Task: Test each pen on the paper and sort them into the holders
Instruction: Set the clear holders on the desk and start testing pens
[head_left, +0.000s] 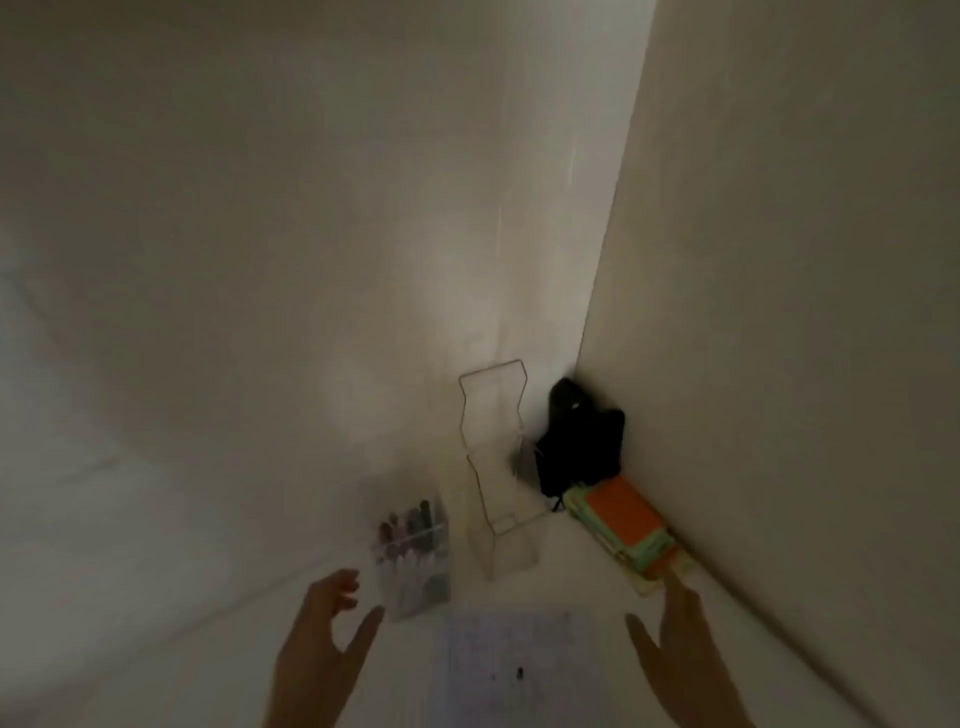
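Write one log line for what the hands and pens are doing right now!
left hand: open, beside pen holder | right hand: open, holding nothing | pens: in holder | paper: between hands | tall clear holder: looks empty

Clear holders (501, 499); orange-green pads (626, 525); black bag (579, 447); white paper (519, 670).

A: What can you make out of the person?

B: Only two hands and part of each forearm, coming in from the bottom edge. The left hand (324, 618) and the right hand (675, 631) are both bare.

A: Gloves, rings, a watch?

B: None that I can tell; the picture is dim and blurred, so small details are lost.

A: Sleeves?

B: No cuff shows on either forearm as far as the frame reaches. The forearms look bare down to the edge.

A: Fingernails, marks?

B: Too soft to tell.
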